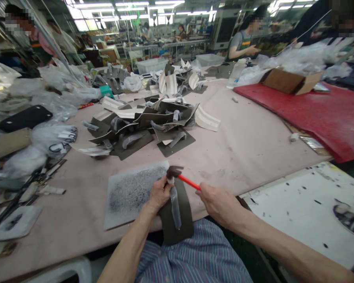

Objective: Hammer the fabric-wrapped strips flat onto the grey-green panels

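Observation:
My right hand (215,201) grips the red handle of a claw hammer (188,182). The dark hammer head is right above the fingertips of my left hand (159,193). Those fingers are closed around a short whitish upright piece (170,181), its kind mostly hidden. Beneath lies a dark grey-green panel (177,234), partly on the table and hanging over its edge toward my lap. A strap-like handle in clear plastic wrap (175,210) runs along the panel. To the left, a worn white board (118,208) with black marks lies partly under the panel.
A pile of similar panels (135,145) with wrapped handles spreads over the pink-covered table (233,157). Plastic bags (56,98) and tools crowd the left side. A red sheet (318,110) bears an open cardboard box (286,80). Several people work in the background.

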The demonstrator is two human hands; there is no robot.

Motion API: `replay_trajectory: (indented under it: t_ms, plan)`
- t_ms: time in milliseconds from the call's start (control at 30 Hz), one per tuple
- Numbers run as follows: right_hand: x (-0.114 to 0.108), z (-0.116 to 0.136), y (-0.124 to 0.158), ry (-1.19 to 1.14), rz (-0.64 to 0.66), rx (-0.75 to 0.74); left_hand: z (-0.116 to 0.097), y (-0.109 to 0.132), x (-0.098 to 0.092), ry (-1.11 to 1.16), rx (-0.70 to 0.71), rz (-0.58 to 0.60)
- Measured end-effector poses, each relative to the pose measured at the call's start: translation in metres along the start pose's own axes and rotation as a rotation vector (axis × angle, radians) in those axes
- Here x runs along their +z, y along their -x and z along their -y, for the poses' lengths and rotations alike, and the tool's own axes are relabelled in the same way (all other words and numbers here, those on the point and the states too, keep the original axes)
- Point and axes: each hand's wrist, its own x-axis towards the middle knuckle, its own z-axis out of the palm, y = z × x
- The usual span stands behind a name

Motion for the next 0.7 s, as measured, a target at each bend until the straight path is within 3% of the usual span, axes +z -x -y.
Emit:
replay_trajectory:
  t_ms: [67, 100, 233, 333, 400, 467, 533, 567, 633, 700]
  plan:
    - [0.008, -0.011, 0.005, 0.114, 0.245, 0.018, -0.001, 0.000, 0.000, -0.011, -0.011, 0.006]
    - [0.009, -0.017, 0.005, 0.141, 0.304, 0.050, -0.001, 0.000, 0.000, -0.012, -0.011, 0.006]
    - [0.021, -0.041, -0.001, 0.103, 0.356, 0.251, 0.000, 0.001, -0.001, 0.022, 0.014, 0.000]
    - [0.044, -0.060, -0.003, 0.101, 0.431, 0.423, 0.002, 0.001, 0.000, 0.052, 0.029, 0.002]
    - [0.060, -0.065, -0.003, 0.172, 0.416, 0.438, 0.004, 0.001, 0.000, 0.062, 0.023, -0.007]
    - [0.071, -0.059, -0.002, 0.222, 0.274, 0.337, 0.005, 0.001, 0.001, 0.074, 0.012, -0.015]
    - [0.076, -0.041, -0.001, 0.168, 0.124, 0.153, 0.005, 0.002, 0.001, 0.090, 0.004, -0.025]
    - [0.078, -0.029, -0.001, 0.109, 0.109, 0.049, 0.005, 0.002, 0.001, 0.099, 0.000, -0.030]
    - [0.084, -0.007, 0.000, 0.004, 0.185, -0.139, 0.005, 0.001, 0.001, 0.124, -0.010, -0.043]
    - [0.095, 0.010, 0.003, -0.007, 0.284, -0.237, 0.004, -0.002, 0.002, 0.183, -0.042, -0.069]
